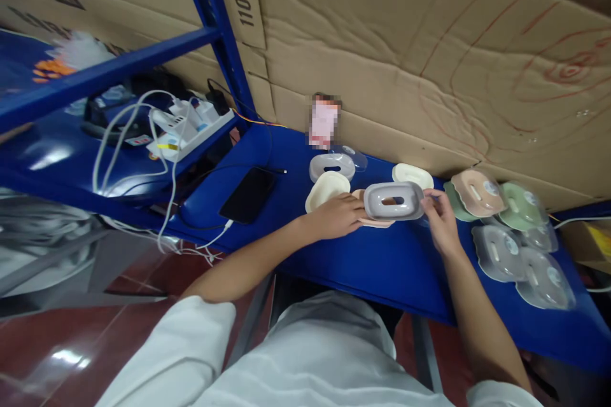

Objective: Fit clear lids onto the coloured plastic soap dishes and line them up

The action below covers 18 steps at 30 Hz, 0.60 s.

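A grey oval soap dish (377, 211) with a slot in its middle is raised over the blue table. My right hand (440, 219) pinches its right end between thumb and fingers. At its left end, the fingers of my left hand (337, 215) are closed on the rim, partly hidden. Below the grey dish a pinkish dish (377, 223) shows in part. Beside my left hand lies a cream dish (327, 187), and behind it another grey slotted dish (317, 168). A second cream dish (413, 175) sits behind the held one.
Several lidded soap boxes, among them a pink one (477, 194), a green one (522, 203) and a grey one (499, 253), stand at the right. A black phone (251, 194) with a cable lies left. A power strip (191, 133) sits further left. Cardboard (382, 76) walls the back.
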Available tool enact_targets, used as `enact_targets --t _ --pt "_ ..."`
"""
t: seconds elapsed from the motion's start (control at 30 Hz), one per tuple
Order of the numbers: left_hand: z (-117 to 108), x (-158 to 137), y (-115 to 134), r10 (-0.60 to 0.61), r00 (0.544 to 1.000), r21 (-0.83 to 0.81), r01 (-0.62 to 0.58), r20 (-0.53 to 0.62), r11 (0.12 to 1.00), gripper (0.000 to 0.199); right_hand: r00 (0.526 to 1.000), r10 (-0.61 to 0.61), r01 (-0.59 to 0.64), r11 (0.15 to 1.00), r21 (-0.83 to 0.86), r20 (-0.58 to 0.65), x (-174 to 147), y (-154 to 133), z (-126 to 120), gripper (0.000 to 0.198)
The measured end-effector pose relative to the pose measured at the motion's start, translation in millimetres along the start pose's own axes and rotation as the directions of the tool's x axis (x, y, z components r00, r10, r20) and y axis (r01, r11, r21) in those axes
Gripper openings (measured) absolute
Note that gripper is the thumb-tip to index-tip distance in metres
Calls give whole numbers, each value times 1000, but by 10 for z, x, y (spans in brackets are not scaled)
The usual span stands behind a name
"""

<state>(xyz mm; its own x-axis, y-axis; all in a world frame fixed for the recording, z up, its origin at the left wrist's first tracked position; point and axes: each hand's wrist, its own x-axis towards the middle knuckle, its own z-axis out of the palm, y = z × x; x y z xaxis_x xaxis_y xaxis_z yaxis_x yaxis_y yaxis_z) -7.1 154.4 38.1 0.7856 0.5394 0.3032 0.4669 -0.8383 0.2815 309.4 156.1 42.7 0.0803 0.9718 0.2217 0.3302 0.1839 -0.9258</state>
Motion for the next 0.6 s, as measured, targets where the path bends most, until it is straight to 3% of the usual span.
enact_targets --t 0.23,0.43,0.6 --pt "71 -22 84 -72 994 60 77 -86 995 29 995 -86 90 991 -101 39 -51 105 -13 45" --pt "36 -67 59 -117 992 135 124 -57 983 17 991 -124 130 980 -153 48 -214 143 -55 54" --pt "-29 -68 5 -49 998 164 55 -41 985 15 994 -96 102 986 -132 49 -363 284 -109 73"
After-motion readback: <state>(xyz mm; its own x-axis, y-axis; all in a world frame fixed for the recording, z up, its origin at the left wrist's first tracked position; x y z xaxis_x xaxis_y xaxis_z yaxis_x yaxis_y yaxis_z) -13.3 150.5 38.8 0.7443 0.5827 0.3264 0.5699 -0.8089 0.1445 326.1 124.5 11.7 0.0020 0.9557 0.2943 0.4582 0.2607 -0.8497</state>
